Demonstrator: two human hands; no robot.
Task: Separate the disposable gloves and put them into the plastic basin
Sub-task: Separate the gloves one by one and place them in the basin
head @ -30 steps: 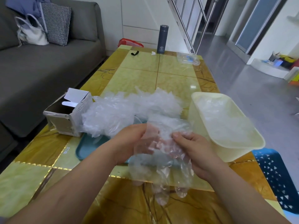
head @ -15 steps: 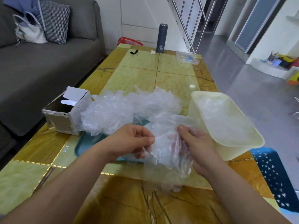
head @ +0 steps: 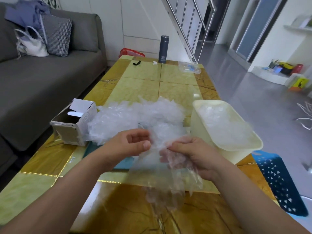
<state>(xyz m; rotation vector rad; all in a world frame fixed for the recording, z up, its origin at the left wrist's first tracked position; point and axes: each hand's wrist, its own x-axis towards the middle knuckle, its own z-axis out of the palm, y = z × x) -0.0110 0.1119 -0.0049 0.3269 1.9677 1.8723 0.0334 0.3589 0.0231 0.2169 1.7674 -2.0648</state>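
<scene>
A clump of clear disposable gloves [head: 162, 179] hangs between my hands over the near part of the table. My left hand [head: 130, 144] pinches its upper edge with thumb and fingers. My right hand [head: 192, 156] grips the same clump from the right, some film draped over its fingers. Behind them a large heap of crumpled clear gloves [head: 135, 117] lies on a teal tray [head: 125, 163]. The cream plastic basin [head: 239, 149] stands to the right, with separated gloves inside.
An open cardboard box [head: 72, 122] sits left of the heap. A dark flask [head: 163, 49], a black clip [head: 136, 63] and a clear packet [head: 190, 68] are at the table's far end. A grey sofa [head: 42, 81] runs along the left; a blue perforated stool [head: 278, 181] stands at right.
My hands have drawn closer together at the top of the clump, and the gloves now hang lower below them. The heap and basin have not moved.
</scene>
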